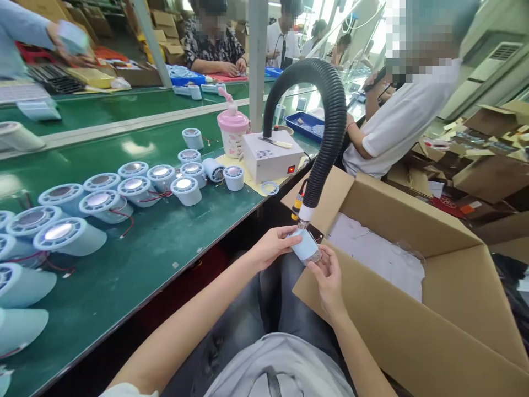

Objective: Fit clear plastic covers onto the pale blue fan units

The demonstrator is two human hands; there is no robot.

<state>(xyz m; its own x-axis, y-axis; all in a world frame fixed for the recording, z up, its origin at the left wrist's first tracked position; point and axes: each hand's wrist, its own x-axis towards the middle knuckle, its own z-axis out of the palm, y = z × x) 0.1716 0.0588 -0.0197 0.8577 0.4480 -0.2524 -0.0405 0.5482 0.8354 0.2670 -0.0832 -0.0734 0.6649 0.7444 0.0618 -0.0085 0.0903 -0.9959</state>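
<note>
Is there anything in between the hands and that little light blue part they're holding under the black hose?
No. Both the left hand and the right hand already touch the light blue part, right under the black hose nozzle. Nothing visible sits between them.

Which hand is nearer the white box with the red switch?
Left. The left hand sits on the table side of the small blue part, below the white box; the right hand is farther, over the cardboard box.

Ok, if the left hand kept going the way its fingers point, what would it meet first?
The left hand points right, already touching the small blue part. Beyond that, probably the right hand, then the cardboard box; depth is unclear.
</note>
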